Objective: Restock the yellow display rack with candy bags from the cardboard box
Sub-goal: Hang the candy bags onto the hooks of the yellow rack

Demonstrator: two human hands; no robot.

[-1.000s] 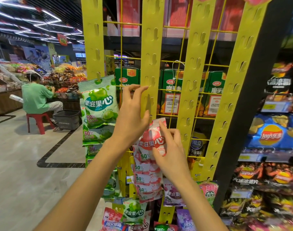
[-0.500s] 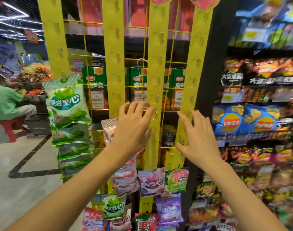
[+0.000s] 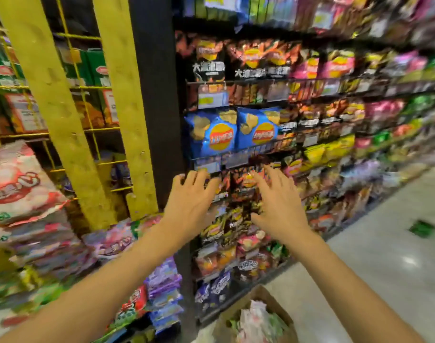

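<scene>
The yellow display rack (image 3: 122, 100) fills the left of the blurred head view, its upper strips bare. Red candy bags (image 3: 18, 184) hang at its left edge, and purple candy bags (image 3: 164, 280) hang lower down. The cardboard box (image 3: 263, 297) stands on the floor at the bottom centre, with loose candy bags (image 3: 258, 320) inside. My left hand (image 3: 189, 204) and my right hand (image 3: 278, 204) are both empty, fingers spread, raised in front of the crisp shelves to the right of the rack and well above the box.
A black upright post (image 3: 157, 120) separates the rack from long shelves of crisp bags (image 3: 232, 132) that run off to the right. Grey floor (image 3: 384, 256) lies at lower right, with a small green packet (image 3: 422, 229) on it.
The view has swung right and down, away from the rack. My hands let go of the red candy bag, which stays hung on the rack, and now hover empty above the box.
</scene>
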